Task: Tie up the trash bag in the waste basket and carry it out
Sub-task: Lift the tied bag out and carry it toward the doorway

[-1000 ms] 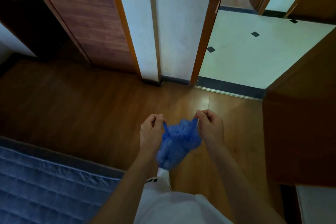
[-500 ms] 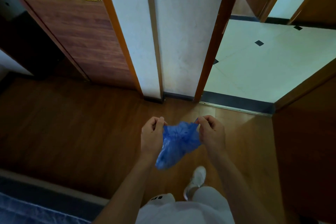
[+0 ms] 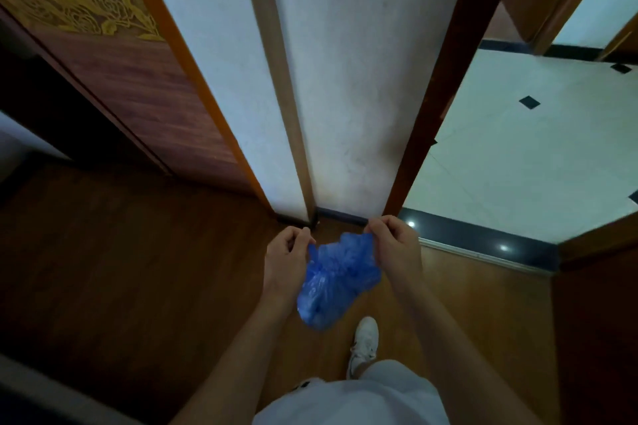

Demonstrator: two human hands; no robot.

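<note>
A small blue plastic trash bag [image 3: 331, 283] hangs in front of me above the wooden floor, bunched at its top and rounded at the bottom. My left hand [image 3: 286, 260] pinches the bag's upper left edge. My right hand [image 3: 393, 245] pinches the upper right edge. Both hands hold the top stretched between them. No waste basket is in view.
A white wall section [image 3: 352, 97] with wooden trim stands straight ahead. To the right an open doorway leads onto a pale tiled floor [image 3: 524, 162] behind a dark threshold strip [image 3: 483, 241]. A dark wooden cabinet [image 3: 121, 72] with gold flower carving stands left. My white shoe [image 3: 362, 342] steps forward.
I have walked closer to the wall and doorway, and the blue bed at lower left has left the view. Both hands keep the same grip on the bag.
</note>
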